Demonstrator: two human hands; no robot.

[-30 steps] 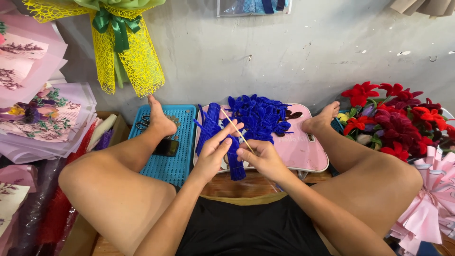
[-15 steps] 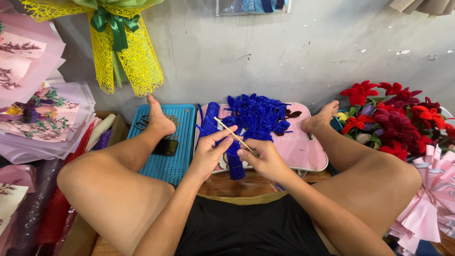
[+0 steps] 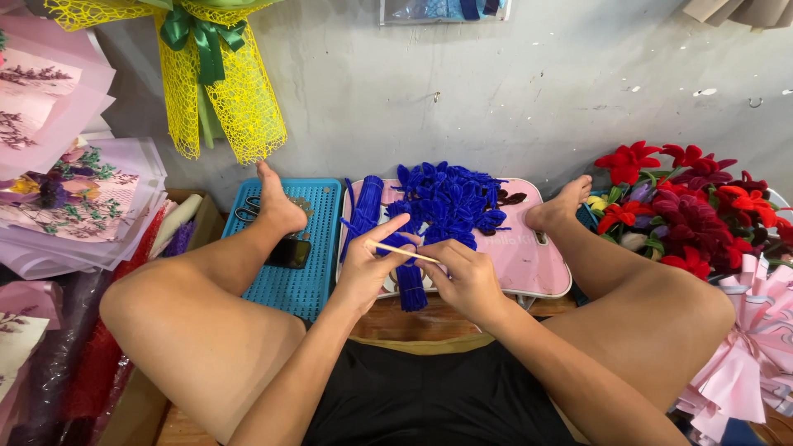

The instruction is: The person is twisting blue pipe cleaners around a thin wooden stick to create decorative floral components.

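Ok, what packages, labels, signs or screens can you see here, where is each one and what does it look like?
Phone: dark flat rectangle, screen off, on the blue tray by the left foot.
Clear packet: on the wall, top centre, blue items inside.
Pink sheets: stacked at far left, printed with floral sprigs.
Pink tray: faint lettering near the blue stems.
No signs seen.

You are sitting in a small craft workshop for handmade bouquets. The pink tray (image 3: 529,264) in front of you carries a heap of blue pipe-cleaner flowers (image 3: 450,198). Right of the tray lie red handmade flowers (image 3: 694,206); left of it, pink wrapping sheets (image 3: 74,198); above them, a yellow mesh wrap (image 3: 219,91) with a green ribbon (image 3: 194,33).
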